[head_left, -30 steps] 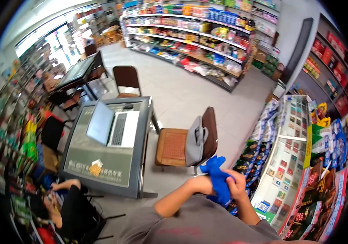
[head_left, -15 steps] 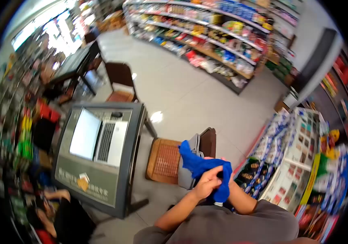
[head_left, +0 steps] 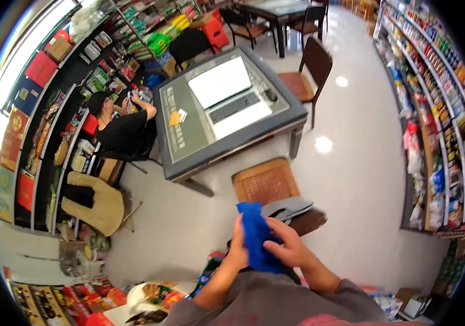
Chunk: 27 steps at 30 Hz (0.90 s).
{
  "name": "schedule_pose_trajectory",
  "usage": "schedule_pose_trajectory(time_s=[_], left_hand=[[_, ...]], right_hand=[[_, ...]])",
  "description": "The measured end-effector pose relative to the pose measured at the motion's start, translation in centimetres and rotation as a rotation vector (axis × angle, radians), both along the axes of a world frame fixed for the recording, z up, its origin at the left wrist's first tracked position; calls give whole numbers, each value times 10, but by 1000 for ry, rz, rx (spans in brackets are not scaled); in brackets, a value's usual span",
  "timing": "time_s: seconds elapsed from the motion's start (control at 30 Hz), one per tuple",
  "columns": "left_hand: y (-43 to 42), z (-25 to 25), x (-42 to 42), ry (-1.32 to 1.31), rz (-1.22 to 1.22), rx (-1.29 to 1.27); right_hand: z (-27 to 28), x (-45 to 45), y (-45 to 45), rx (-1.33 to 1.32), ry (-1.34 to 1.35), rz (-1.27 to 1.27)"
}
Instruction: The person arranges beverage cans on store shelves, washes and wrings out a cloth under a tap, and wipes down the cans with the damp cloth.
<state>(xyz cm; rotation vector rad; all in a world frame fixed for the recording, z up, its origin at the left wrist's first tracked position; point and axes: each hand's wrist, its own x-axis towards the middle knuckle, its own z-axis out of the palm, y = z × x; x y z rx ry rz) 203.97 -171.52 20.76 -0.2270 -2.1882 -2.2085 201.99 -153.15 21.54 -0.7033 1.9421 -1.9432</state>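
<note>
A bunched blue cloth (head_left: pixel 255 236) is held in front of my body between both hands. My left hand (head_left: pixel 237 249) grips its left side, with the fingers partly hidden behind the fabric. On the other side, my right hand (head_left: pixel 291 250) closes on the cloth, thumb lying across the front. Just beyond my hands stands a chair with a woven seat (head_left: pixel 268 182), and something grey (head_left: pixel 287 207), like a piece of clothing or a bag, hangs over its back.
A dark-framed table (head_left: pixel 232 157) carries an open laptop (head_left: pixel 238 111) and a mouse (head_left: pixel 270 95). A seated person (head_left: pixel 124 133) in black is at its left side. A beige chair (head_left: pixel 99 209) stands lower left. Stocked shelves (head_left: pixel 433 119) line the right side.
My view has swung left, bringing the seated person and left shelves into fuller sight. The blue cloth, earlier stretched out to the left, is now bunched upright between both hands.
</note>
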Motion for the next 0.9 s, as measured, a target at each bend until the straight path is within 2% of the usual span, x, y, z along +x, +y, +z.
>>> schedule_pose_trajectory(time_s=[0.03, 0.07, 0.1, 0.13, 0.2, 0.23, 0.27, 0.33, 0.37, 0.47, 0.5, 0.53, 0.57, 0.6, 0.63, 0.7, 0.77, 0.8, 0.83, 0.87, 0.9], left_hand=[[-4, 29, -14, 33, -194, -118], [7, 27, -14, 32, -276, -94], [24, 17, -15, 24, -306, -29], [45, 5, -16, 21, -332, 28], [95, -20, -22, 19, -379, 137], [121, -29, -28, 24, -412, 176], [142, -31, -33, 24, -443, 215], [179, -37, -48, 27, -517, 275], [198, -41, -57, 32, -548, 310], [265, -57, -91, 16, -640, 475], [292, -66, -102, 0, -668, 637], [348, -75, -101, 29, -628, 1376], [394, -74, -108, 127, -630, 1788], [379, -71, -130, 121, -655, 1150], [363, -67, -152, 236, -708, 499], [396, -51, -195, 515, -683, 358], [422, -39, -234, 133, -718, 496], [436, -33, -242, -425, -737, 743], [454, -52, -251, -9, -750, 558], [474, -72, -260, 384, -653, 402], [522, -77, -246, 607, -583, 510]], right_hand=[[24, -3, 13, 26, 112, -78], [37, -4, 25, 59, 204, -146], [36, -1, 33, -235, 76, -159], [34, 3, 42, -588, -188, -36], [19, -12, 55, -997, -663, 503], [-2, -19, 66, -931, -793, 645], [-14, -27, 85, -814, -850, 680], [-33, -40, 126, -918, -613, 587], [-43, -43, 149, -1020, -720, 520], [-68, -52, 223, -826, -626, 317], [-66, -56, 246, -812, -638, 246], [-63, -60, 268, -799, -645, 168], [-66, -72, 295, -781, -605, 124], [-72, -75, 323, -766, -580, 73], [-70, -67, 344, -754, -579, 5], [-59, -65, 387, -590, -644, -274], [-73, -81, 431, -374, -729, -483], [-80, -92, 449, -239, -812, -585], [-76, -105, 447, -221, -821, -702], [-90, -118, 455, -387, -772, -670], [-98, -132, 463, -428, -776, -667]])
